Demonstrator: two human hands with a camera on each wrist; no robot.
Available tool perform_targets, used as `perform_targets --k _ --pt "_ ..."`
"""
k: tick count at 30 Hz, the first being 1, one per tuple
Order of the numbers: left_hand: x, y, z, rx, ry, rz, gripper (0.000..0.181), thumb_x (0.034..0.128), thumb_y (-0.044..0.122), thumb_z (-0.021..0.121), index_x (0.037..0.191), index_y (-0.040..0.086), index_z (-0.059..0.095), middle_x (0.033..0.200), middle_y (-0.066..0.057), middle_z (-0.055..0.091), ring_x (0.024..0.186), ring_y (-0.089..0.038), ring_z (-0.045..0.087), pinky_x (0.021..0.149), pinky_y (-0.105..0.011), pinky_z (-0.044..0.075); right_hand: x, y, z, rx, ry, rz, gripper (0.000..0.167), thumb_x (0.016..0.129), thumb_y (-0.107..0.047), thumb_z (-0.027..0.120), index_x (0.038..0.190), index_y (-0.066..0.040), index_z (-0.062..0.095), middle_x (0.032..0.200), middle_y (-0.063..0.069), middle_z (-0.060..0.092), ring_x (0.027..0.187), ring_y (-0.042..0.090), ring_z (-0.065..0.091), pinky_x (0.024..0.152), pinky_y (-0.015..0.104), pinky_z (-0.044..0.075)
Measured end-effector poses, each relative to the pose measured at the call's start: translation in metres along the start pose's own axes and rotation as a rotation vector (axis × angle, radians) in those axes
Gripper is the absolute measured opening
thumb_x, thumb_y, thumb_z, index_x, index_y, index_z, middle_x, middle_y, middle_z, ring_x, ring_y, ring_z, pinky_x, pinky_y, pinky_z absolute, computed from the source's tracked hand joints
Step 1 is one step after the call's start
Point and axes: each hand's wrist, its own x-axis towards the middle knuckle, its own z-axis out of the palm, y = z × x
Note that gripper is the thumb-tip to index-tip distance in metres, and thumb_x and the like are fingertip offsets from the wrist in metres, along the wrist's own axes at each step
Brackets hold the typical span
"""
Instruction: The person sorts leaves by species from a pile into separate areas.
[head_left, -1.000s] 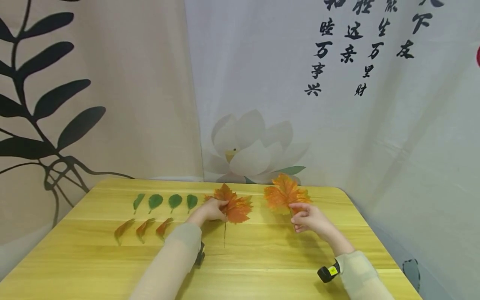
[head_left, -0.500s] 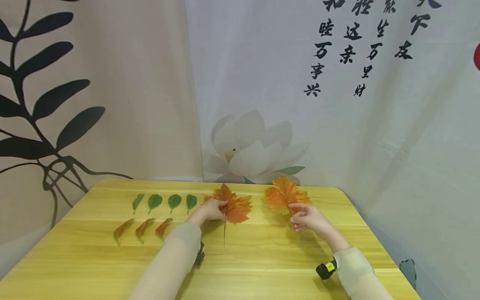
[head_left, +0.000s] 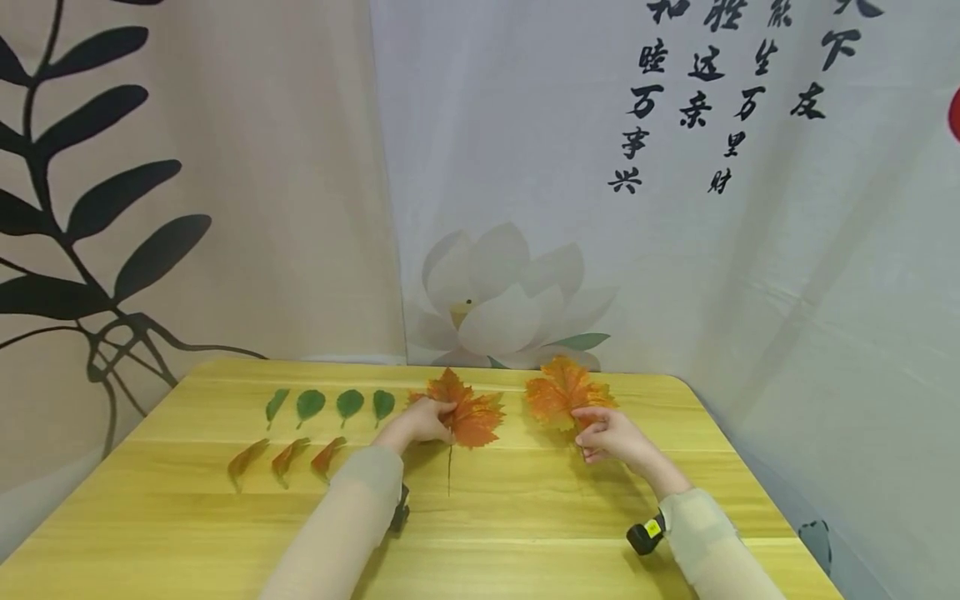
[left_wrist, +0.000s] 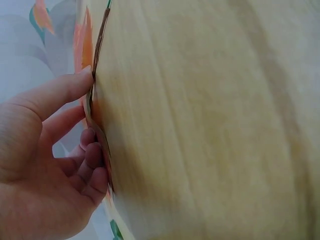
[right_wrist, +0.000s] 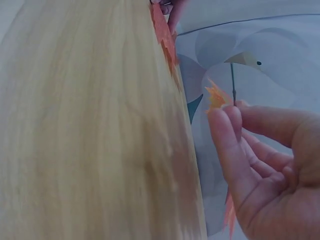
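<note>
My left hand [head_left: 420,421] pinches an orange-red maple leaf [head_left: 477,419] near the back middle of the table. In the left wrist view, the thumb and fingers meet beside its dark stem [left_wrist: 101,37], and the leaf is seen edge-on. A second, lighter orange maple leaf [head_left: 557,395] is in my right hand [head_left: 621,442], further to the right. The right wrist view has thumb and fingertips pinching this leaf by its stem [right_wrist: 233,82], apart from the tabletop. My right fingers cover part of the leaf's base.
On the wooden table [head_left: 480,558], several small green leaves [head_left: 311,403] form a row at the back left. Three reddish-brown curled leaves [head_left: 289,458] lie in front of them. A printed curtain [head_left: 510,167] hangs behind the table's back edge.
My right hand has drifted slightly left, and its maple leaf has come down a little. The left hand and its leaf have stayed in place.
</note>
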Motion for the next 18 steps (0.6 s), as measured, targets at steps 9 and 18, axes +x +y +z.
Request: perform_targets --k 9,18 --pt "-0.004 0.009 -0.003 0.043 -0.003 -0.019 0.075 0.0783 0.014 0.079 0.145 0.005 0.044 0.149 -0.027 0.033 0.139 -0.043 0.025 0.111 -0.054 0.025 0.008 0.008 0.003 0.003 -0.001 0.006 0.055 0.091 0.001 0.062 0.140 0.009 0.039 0.089 0.020 0.066 0.066 0.019 0.063 0.066 0.038 0.058" --pt "-0.004 0.007 0.000 0.036 0.014 -0.008 0.075 0.0757 0.011 0.080 0.143 0.003 0.047 0.146 -0.025 0.040 0.136 -0.039 0.033 0.109 -0.050 0.031 0.015 0.015 0.006 0.011 -0.040 0.025 0.055 0.089 0.002 0.062 0.139 0.010 0.040 0.082 0.016 0.065 0.064 0.018 0.061 0.063 0.034 0.058"
